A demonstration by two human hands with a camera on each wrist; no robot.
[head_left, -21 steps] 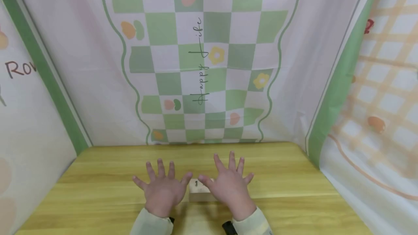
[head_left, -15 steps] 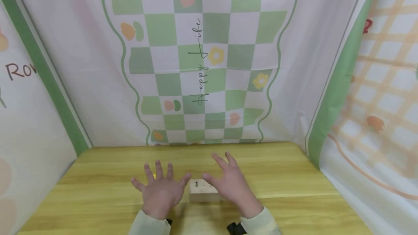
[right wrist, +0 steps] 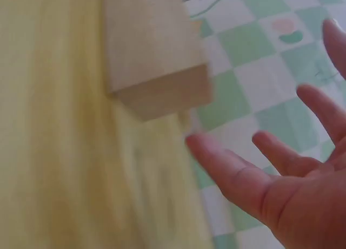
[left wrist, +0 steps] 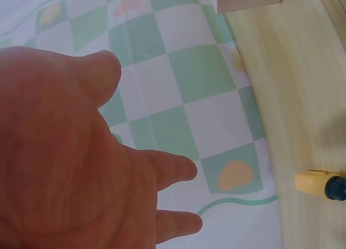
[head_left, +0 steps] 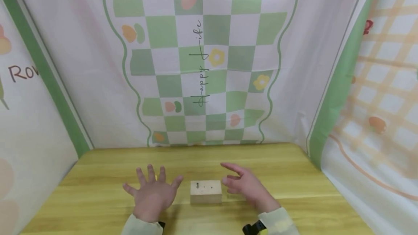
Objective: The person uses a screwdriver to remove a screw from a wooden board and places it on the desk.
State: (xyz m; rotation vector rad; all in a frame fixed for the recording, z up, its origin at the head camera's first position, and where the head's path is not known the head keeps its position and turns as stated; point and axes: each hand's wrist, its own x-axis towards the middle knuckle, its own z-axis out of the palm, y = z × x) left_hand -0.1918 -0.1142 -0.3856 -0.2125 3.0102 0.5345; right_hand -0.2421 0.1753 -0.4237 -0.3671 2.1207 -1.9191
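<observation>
A pale wooden block [head_left: 206,198] lies on the table, with a small dark screw [head_left: 197,185] standing up from its top near the left end and small dark holes beside it. To the left of the block, my left hand [head_left: 153,196] is spread with its fingers apart, holding nothing. Behind its fingers shows a bit of a yellow and black object [left wrist: 321,184], seen more fully in the left wrist view. My right hand [head_left: 250,188] is just right of the block, fingers loosely extended and apart from it, as the right wrist view also shows.
The wood-grain table [head_left: 313,206] runs back to a hanging cloth [head_left: 241,55] with green and white checks. More printed cloth hangs at the left [head_left: 31,126] and right [head_left: 382,93]. A black strap [head_left: 253,228] shows at the right wrist.
My right hand has moved right and turned sideways, uncovering the block's right end. My left hand has shifted a little left and stays spread.
</observation>
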